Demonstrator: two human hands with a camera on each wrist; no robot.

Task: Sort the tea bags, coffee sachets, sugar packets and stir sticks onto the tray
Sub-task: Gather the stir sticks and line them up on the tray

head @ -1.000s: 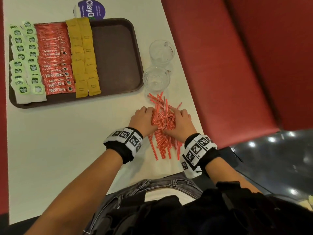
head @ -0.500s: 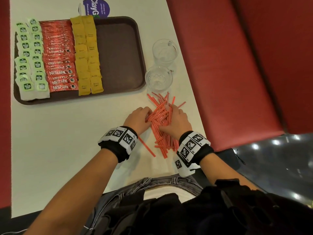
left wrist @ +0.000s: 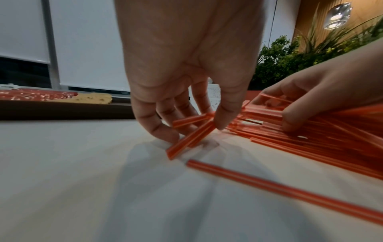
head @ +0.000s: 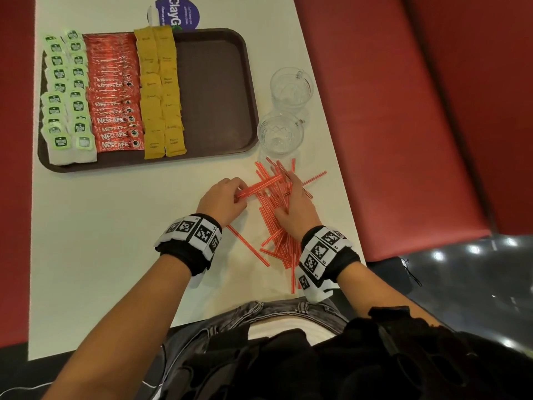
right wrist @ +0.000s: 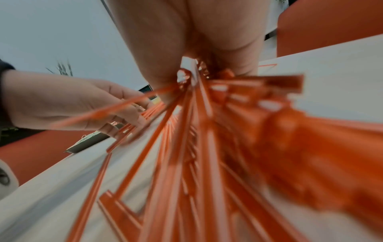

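A pile of red stir sticks lies on the white table near its right edge, in front of the brown tray. My left hand pinches the ends of a few sticks at the pile's left side, fingertips close to the table. My right hand lies over the pile with fingers and thumb curled round a bunch of sticks. On the tray, from left to right, lie rows of tea bags, red coffee sachets and yellow sugar packets.
Two clear glass cups stand between the tray and the pile. One stick lies apart by my left wrist. A red bench seat runs along the table's right edge. A purple sticker sits behind the tray.
My left hand has drawn a small bundle of sticks out to the left, so it now lies crosswise between the hands. My right hand has slid forward over the pile.
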